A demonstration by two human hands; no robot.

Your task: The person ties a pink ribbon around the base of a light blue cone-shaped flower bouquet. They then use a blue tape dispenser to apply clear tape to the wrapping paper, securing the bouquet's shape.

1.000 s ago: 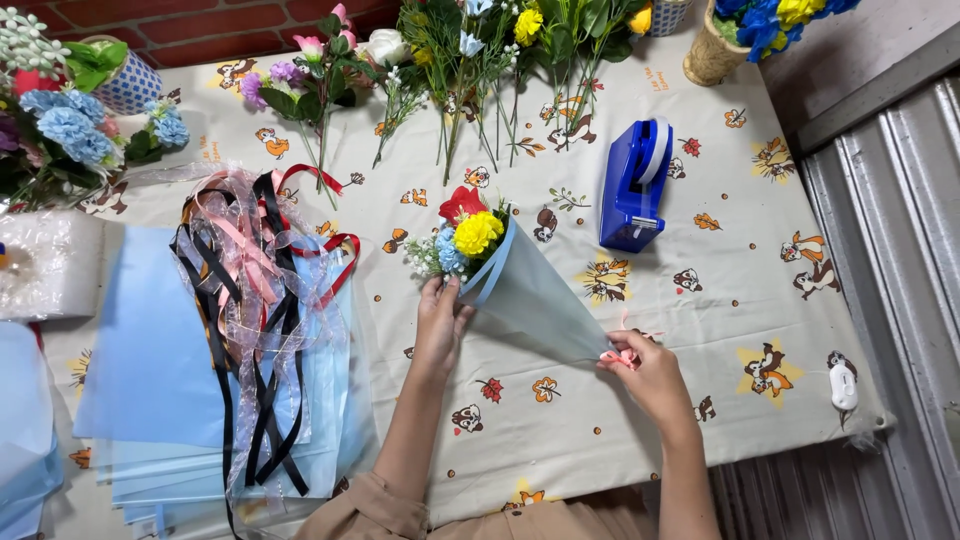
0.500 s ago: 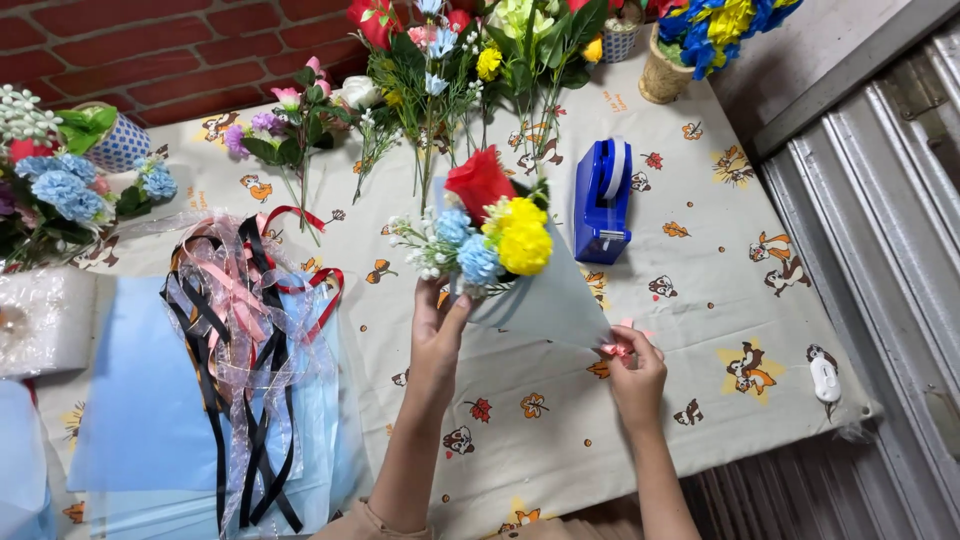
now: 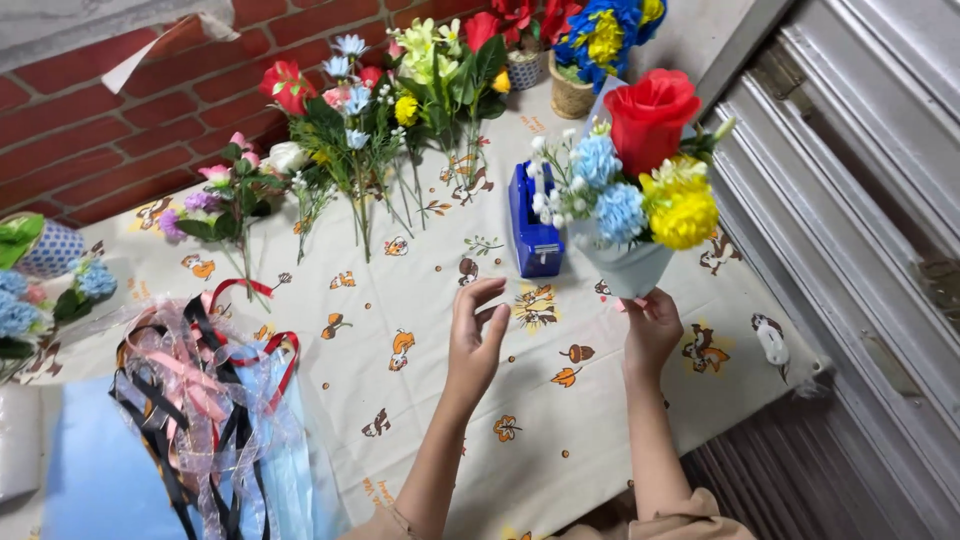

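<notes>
My right hand (image 3: 650, 328) grips the base of a small bouquet (image 3: 640, 190) wrapped in pale blue paper and holds it upright above the table. It carries a red rose, a yellow bloom, light blue flowers and small white sprigs. My left hand (image 3: 476, 338) hovers open to the left of it, fingers apart, holding nothing. A blue tape dispenser (image 3: 532, 230) stands on the table just behind and between the hands.
Loose artificial flower stems (image 3: 360, 130) lie along the brick wall. A tangle of ribbons (image 3: 205, 400) rests on blue wrapping sheets (image 3: 90, 470) at the left. The patterned tablecloth (image 3: 420, 300) ends at a metal shutter (image 3: 860, 260) on the right. Flower pots (image 3: 570, 95) stand behind.
The bouquet has been lifted off the table and turned upright in my right hand. My left hand let go of the wrap and now hangs open beside it.
</notes>
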